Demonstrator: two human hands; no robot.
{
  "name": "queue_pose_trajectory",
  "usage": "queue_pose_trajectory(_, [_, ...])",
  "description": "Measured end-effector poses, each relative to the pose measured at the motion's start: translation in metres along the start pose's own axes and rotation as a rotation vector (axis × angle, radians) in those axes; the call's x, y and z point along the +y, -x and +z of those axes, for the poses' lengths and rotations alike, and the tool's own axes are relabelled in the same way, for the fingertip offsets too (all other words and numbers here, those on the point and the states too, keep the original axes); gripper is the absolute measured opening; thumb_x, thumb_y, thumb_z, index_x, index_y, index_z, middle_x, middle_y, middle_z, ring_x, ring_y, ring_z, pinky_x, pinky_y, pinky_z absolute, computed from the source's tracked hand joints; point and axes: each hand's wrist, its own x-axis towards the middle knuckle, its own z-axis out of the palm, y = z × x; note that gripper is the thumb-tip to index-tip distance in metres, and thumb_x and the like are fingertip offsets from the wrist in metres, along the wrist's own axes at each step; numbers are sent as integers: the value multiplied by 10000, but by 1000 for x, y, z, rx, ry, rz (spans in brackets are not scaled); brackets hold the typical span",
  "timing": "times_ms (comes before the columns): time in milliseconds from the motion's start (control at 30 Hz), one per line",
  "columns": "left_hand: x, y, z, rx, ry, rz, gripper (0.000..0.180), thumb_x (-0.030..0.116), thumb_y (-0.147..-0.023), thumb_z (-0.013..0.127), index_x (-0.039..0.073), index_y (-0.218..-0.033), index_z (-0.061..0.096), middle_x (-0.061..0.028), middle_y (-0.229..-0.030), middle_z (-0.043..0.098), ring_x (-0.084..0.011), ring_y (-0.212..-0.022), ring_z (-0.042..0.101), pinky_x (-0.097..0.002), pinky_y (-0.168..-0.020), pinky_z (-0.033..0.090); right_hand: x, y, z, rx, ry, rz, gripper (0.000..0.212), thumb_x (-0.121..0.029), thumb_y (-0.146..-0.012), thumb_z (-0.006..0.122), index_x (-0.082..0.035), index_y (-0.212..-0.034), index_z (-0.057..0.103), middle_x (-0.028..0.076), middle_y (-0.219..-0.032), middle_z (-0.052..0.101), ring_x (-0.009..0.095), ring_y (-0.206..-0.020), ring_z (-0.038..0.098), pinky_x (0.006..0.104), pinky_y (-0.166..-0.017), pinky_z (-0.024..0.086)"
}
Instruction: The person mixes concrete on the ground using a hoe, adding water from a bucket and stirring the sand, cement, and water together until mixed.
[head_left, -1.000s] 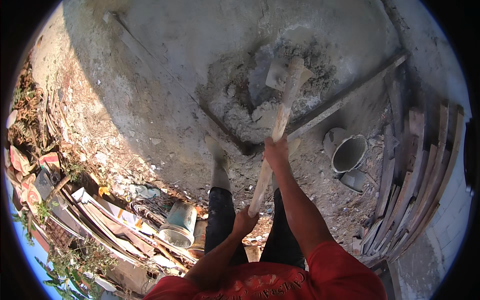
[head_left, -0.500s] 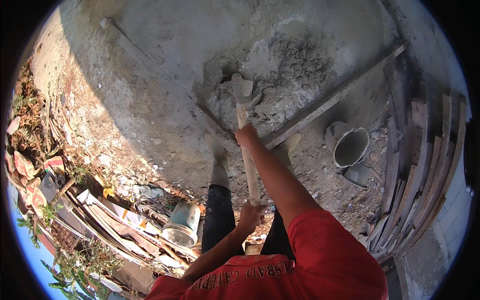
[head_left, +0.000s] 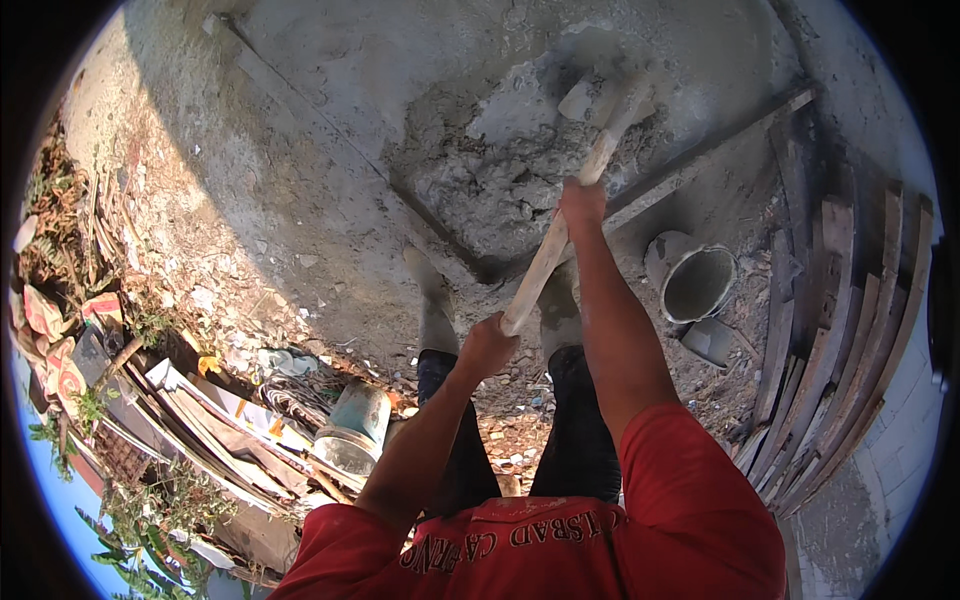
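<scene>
A hoe (head_left: 548, 262) with a pale wooden handle slants up and to the right across the middle. Near its butt end my left hand (head_left: 487, 347) is wrapped round the handle. Further up, my right hand (head_left: 582, 207) grips it closer to the head. The metal hoe head (head_left: 606, 100), slightly blurred, is over the far right part of a heap of wet grey mortar (head_left: 490, 175). Whether the blade touches the mortar I cannot tell.
Two boards, left (head_left: 300, 110) and right (head_left: 690, 155), meet in a corner before my boots (head_left: 436, 325). Right stand a mortar-stained bucket (head_left: 700, 285), a grey broken piece (head_left: 708, 342) and stacked planks (head_left: 840, 340). Left lie another bucket (head_left: 360, 410) and scrap wood (head_left: 215, 430).
The hoe head has swung away from me and to the right, from the mortar's near left side to its far right. Both hands have moved forward with the handle, the right one also rightward.
</scene>
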Motion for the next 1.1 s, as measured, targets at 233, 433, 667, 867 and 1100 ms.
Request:
queue_pose_trajectory(233, [-139, 96, -90, 39, -367, -82, 296, 246, -804, 714, 56, -1024, 664, -259, -869, 687, -439, -915, 673, -512, -765, 526, 140, 132, 96, 0, -472, 335, 144, -108, -848, 589, -56, -843, 455, 35, -636, 462, 174, -478, 501, 373, -429, 456])
queue_pose_trajectory(433, [-189, 170, -173, -59, -553, -128, 241, 261, -815, 722, 65, -934, 645, -238, -816, 684, -457, -840, 664, -530, -698, 523, 151, 270, 127, 44, -605, 421, 132, -101, -847, 599, -77, -849, 469, 35, -641, 469, 170, -462, 483, 378, -447, 459])
queue_pose_trajectory(667, [-130, 39, -70, 152, -201, 1, 244, 196, -803, 699, 28, -972, 646, -259, -822, 675, -463, -860, 653, -518, -723, 531, 110, 72, 131, -12, -245, 213, 157, -102, -871, 614, -21, -907, 484, 59, -655, 513, 172, -474, 523, 372, -421, 466])
queue_pose_trajectory(867, [-84, -53, -33, 210, -101, 19, 284, 189, -796, 702, 10, -1009, 646, -256, -817, 679, -440, -827, 673, -494, -695, 530, 8, 11, 99, -22, -145, -88, 372, -149, -876, 605, 50, -1147, 447, 166, -785, 627, 220, -526, 632, 385, -481, 541])
queue_pose_trajectory(1100, [-79, 47, 47, 0, 87, -272, 462, 239, -771, 740, -30, -1130, 627, -194, -881, 708, -315, -791, 703, -428, -724, 532, 88, 43, 75, -125, 363, 91, 410, -191, -877, 639, 101, -1123, 490, 154, -696, 639, 259, -527, 665, 399, -482, 546])
